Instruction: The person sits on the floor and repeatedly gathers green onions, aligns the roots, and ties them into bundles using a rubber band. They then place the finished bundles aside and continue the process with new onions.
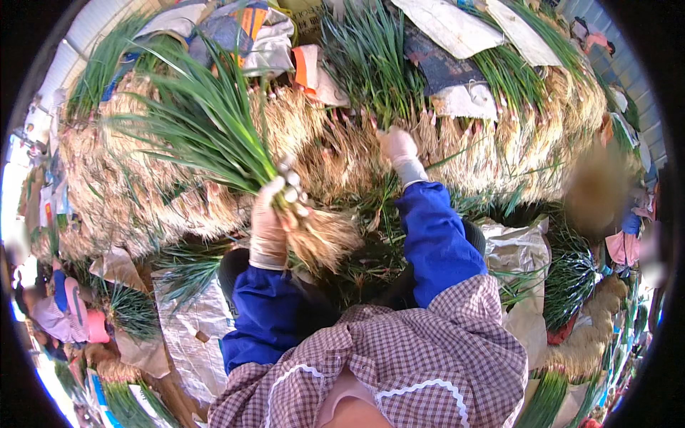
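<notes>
My gloved left hand [270,225] is wrapped around a thick bunch of green onions [239,146]. Their green leaves fan up and to the left, and their pale tan roots hang below my fingers to the right. Farther ahead, my gloved right hand [401,150] reaches to the long pile of green onions [492,153]. Its fingers are closed at the reddish stalk bases of another clump [374,64], still standing in the pile. How many stalks they grip is hidden.
Cloth and sacking pieces [467,102] cover parts of the pile's leafy top. Flattened silvery sacks [189,332] lie on the ground beside me. More onion bundles [567,274] stand at the right. Other people [68,307] work at the left and right edges.
</notes>
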The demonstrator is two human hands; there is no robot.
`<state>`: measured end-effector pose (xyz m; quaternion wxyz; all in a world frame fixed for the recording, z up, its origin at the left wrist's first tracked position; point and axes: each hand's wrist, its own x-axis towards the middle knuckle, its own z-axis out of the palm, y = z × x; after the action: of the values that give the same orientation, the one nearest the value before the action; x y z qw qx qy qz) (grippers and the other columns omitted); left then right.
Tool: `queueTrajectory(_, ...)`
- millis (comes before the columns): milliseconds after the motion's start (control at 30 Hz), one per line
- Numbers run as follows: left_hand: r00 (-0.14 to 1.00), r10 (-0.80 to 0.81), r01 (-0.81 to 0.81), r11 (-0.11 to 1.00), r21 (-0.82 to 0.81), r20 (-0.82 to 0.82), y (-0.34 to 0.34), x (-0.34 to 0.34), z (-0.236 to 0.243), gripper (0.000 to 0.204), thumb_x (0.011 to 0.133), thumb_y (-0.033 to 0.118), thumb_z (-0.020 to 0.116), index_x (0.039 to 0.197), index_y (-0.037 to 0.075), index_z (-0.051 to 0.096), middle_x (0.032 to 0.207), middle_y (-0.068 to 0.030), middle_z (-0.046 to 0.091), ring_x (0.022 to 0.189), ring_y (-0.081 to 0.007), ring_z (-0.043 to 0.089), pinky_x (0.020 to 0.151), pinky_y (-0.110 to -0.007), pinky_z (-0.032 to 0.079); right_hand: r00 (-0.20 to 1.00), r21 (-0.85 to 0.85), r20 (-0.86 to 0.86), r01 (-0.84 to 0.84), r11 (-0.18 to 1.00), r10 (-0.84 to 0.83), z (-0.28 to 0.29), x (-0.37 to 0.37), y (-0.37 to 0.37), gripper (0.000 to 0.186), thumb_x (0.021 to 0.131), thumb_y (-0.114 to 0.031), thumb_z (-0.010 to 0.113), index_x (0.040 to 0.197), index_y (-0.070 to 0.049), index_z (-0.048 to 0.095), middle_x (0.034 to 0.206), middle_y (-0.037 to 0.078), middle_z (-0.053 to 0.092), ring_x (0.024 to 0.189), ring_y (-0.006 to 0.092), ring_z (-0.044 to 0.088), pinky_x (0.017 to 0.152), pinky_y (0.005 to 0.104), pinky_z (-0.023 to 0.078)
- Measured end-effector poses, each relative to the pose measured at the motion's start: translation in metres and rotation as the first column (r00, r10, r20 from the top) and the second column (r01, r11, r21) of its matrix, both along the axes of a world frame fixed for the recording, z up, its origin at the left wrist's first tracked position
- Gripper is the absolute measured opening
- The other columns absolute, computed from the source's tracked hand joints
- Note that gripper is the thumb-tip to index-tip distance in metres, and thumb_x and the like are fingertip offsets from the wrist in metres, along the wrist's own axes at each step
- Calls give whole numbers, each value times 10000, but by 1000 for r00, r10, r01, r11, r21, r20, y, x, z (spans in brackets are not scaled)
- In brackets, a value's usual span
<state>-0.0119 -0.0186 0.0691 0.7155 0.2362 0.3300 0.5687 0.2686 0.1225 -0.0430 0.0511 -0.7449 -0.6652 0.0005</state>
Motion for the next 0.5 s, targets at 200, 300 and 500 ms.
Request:
queueTrajectory(200,963,-150,148,989,-27,-222,6,3,-56,284,917,218,632,1138,43,601,907,-95,684,499,-145,588,462,-234,462,934,362,31,-342,867,356,61,-90,-112,301,937,-329,525,997,-47,610,576,35,586,435,124,563,387,291,458)
queueTrajectory(300,972,-137,118,987,-109,-191,10,9,-97,229,903,208,647,1037,24,658,818,-105,696,555,-146,636,482,-229,491,874,156,-290,-360,920,391,52,-106,-157,608,857,-435,666,1231,25,532,712,100,642,573,237,641,534,348,520)
queueTrajectory(500,985,-95,66,978,-200,-143,-4,19,-75,247,880,249,665,956,14,667,708,-90,682,449,-154,600,358,-224,424,592,29,-738,-452,892,324,58,-71,-179,330,889,-345,644,1052,-59,626,837,156,668,779,324,669,678,380,524)
